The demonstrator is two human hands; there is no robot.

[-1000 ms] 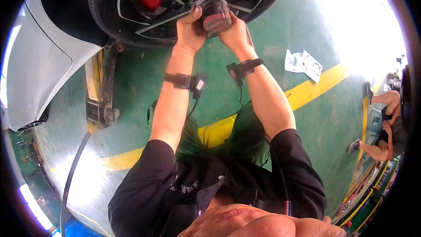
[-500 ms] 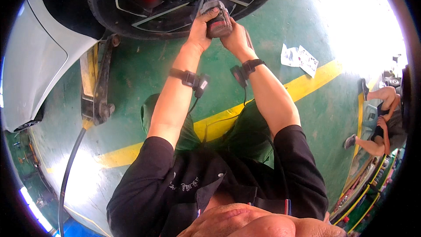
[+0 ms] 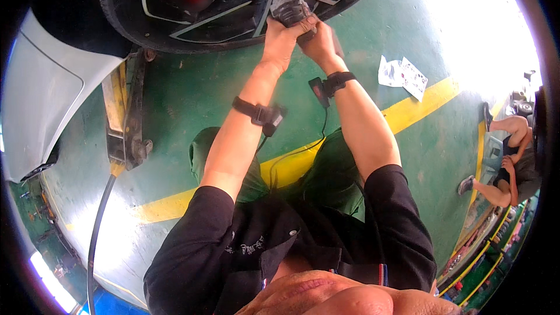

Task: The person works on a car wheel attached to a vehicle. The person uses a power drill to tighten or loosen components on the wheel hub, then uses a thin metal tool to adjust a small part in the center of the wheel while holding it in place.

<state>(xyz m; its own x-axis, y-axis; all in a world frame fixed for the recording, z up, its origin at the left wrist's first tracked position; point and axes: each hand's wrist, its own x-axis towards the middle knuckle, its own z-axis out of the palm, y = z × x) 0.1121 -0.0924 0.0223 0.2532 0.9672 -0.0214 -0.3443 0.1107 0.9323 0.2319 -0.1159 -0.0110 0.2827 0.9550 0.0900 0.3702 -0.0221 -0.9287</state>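
A grey, worn impact wrench (image 3: 290, 9) is up against the lower part of a car wheel (image 3: 213, 21) with black and silver spokes, just below its hub. My left hand (image 3: 282, 42) is closed on the wrench's near left side, its thumb lying across the body. Around the lower right part of the tool, my right hand (image 3: 322, 45) is wrapped; its fingers are partly hidden and slightly blurred. The tool's front end, toward the wheel, cannot be made out. Both my wrists carry black straps with small boxes and cables.
Left of the wheel are a white car body panel (image 3: 61, 76) and a yellow and black floor jack (image 3: 121, 114) with a long dark handle. Papers (image 3: 402, 76) lie on the green floor by a yellow stripe (image 3: 417, 111). A person (image 3: 506, 160) sits at the far right.
The wrench has tilted and turned, showing a different side. Both hands have shifted slightly to the right with it, and my left thumb now reaches farther over toward my right hand.
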